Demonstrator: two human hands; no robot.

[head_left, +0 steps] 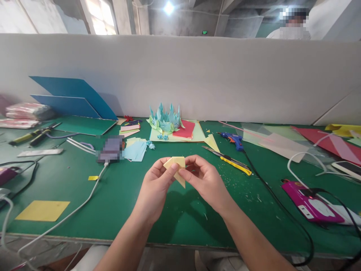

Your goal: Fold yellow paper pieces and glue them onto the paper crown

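A small piece of folded yellow paper (178,161) is held up over the green table, pinched between both hands. My left hand (160,180) grips its left side, the thumb lying across the front. My right hand (200,177) is closed on the right edge with thumb and fingers. The paper's lower corner points down between the hands. Behind it stands a blue folded-paper crown shape (166,117) with pale green pieces at its base. Red paper (184,129) lies beside that on a pale sheet.
To the right lie a yellow utility knife (235,165), a blue glue gun (232,140) and a magenta power strip (313,203) with cables. On the left are blue paper slips (135,150), a phone (110,149), a yellow sheet (43,210) and pliers (42,135). A white partition (180,75) closes the back.
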